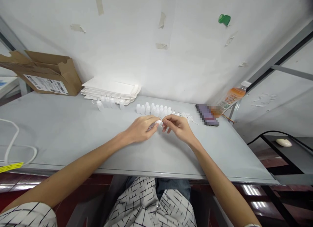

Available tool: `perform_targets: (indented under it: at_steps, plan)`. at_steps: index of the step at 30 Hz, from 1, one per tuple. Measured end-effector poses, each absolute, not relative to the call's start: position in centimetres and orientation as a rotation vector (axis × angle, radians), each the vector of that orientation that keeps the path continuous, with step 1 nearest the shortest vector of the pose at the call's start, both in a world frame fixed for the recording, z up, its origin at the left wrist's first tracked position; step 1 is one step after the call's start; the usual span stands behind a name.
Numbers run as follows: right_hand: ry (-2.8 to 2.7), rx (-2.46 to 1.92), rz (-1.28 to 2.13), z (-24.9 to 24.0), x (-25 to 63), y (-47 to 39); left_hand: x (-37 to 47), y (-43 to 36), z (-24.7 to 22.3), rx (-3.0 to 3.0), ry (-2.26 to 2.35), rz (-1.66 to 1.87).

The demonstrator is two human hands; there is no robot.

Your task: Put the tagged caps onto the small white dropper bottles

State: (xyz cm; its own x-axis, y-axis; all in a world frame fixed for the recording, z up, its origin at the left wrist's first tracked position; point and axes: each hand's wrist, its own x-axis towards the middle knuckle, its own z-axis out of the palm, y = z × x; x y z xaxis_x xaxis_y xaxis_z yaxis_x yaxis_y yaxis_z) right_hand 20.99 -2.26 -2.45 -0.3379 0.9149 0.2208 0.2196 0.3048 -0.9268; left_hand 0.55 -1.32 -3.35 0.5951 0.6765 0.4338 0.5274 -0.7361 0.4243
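Note:
My left hand [140,129] is closed around a small white dropper-style bottle [158,122], whose body is mostly behind the fingers. Close against it, my right hand [180,126] pinches a thin white cord [162,126] at the bottle's top end. The cord hangs in a small loop between both hands; whether it is fastened to the bottle I cannot tell. Just beyond the hands, several similar white bottles [147,109] stand upright in rows. A loose heap of white cords [187,116] lies right of them. Farther left is another group of white bottles [109,103], with a cord loop beside it.
A stack of white paper or envelopes [110,86] lies at the wall, beside an opened cardboard box [52,75]. At right are a phone [206,115] and a leaning bottle of orange drink [232,96]. A white cable [12,139] crosses the table's left end.

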Motion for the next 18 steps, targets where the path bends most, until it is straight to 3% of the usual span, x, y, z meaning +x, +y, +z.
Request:
perform_targets:
  at_steps: [13, 18]
  plan:
    - [-1.650, -1.046, 0.983, -2.7, 21.8, -1.5, -0.1, 0.3, -3.2, 2.297, 1.030, 0.791]
    - [-1.587, -1.097, 0.883, -2.9, 22.9, -0.7, -0.9, 0.2, -3.2, 2.073, 1.102, 0.943]
